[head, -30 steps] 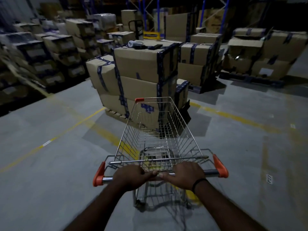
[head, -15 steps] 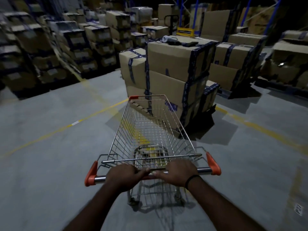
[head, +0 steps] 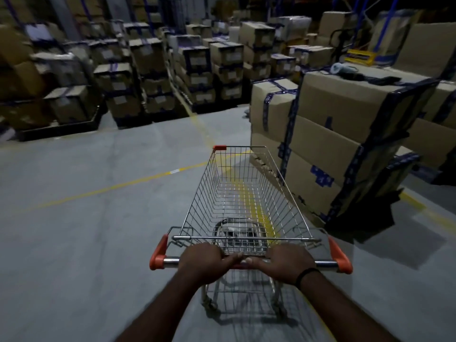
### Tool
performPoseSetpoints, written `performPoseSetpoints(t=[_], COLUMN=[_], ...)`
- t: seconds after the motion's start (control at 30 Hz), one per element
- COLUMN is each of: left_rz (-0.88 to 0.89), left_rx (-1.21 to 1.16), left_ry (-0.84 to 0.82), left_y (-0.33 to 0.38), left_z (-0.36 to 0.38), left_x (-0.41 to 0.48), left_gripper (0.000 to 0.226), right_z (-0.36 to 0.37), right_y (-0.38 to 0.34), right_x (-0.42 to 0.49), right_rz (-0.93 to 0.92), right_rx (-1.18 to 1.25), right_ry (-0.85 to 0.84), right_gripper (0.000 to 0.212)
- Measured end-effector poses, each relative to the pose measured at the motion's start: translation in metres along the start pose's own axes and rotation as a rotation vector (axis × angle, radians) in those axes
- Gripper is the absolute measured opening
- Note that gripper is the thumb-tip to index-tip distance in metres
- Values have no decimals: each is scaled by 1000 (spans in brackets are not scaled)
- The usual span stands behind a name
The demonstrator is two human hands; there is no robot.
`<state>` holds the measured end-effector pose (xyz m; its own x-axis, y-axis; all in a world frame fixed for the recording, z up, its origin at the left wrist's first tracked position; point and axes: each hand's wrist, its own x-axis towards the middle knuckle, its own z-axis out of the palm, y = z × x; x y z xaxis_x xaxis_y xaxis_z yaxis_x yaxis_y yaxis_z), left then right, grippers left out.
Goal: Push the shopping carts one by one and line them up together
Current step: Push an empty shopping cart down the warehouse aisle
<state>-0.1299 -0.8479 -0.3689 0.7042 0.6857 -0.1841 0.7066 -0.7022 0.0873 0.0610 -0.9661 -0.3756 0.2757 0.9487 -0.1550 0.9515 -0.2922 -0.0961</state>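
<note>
Grey warehouse floor (head: pixel 74 243) carries the shopping cart (head: pixel 246 193) right in front of me, low in the middle of my view. Both my hands curl round its handle bar (head: pixel 170 262): the left hand (head: pixel 201 261) and the right hand (head: pixel 287 264) grip it side by side, thumbs nearly meeting. A dark band (head: pixel 304 274) circles the right wrist. Just beside the cart's right flank stands a taped stack of cardboard boxes (head: pixel 345 124). A yellow line (head: pixel 123 185) crosses the floor to the left, and more stacked cartons (head: pixel 148 70) fill the back.
</note>
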Motion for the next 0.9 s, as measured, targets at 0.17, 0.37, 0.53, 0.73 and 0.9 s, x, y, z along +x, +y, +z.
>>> performPoseSetpoints(t=[0.17,0.37,0.53,0.73,0.9], left_rz=[-67,-107,-160,-211,-272], left_rx=[16,38,40,37,26], left_ry=[51,83,84,116,132], left_y=[-47,-104,-152,-208,-255], left_z=[-6,-11,-16,-23,-28], left_x=[13,28,41,61,83], left_gripper=[91,94,96,94,92], right_z=[-6,-2,-7,-15,-22], right_y=[-31,-68,-103,-144,-174], right_x=[51,113,160,216,271], right_rz=[-80,-170,-212,-253,-287], right_rx=[-16,-48,-65,-59,-76], right_ry=[-12,0,-9,-21,-51], right_gripper=[85,103,103,103,92])
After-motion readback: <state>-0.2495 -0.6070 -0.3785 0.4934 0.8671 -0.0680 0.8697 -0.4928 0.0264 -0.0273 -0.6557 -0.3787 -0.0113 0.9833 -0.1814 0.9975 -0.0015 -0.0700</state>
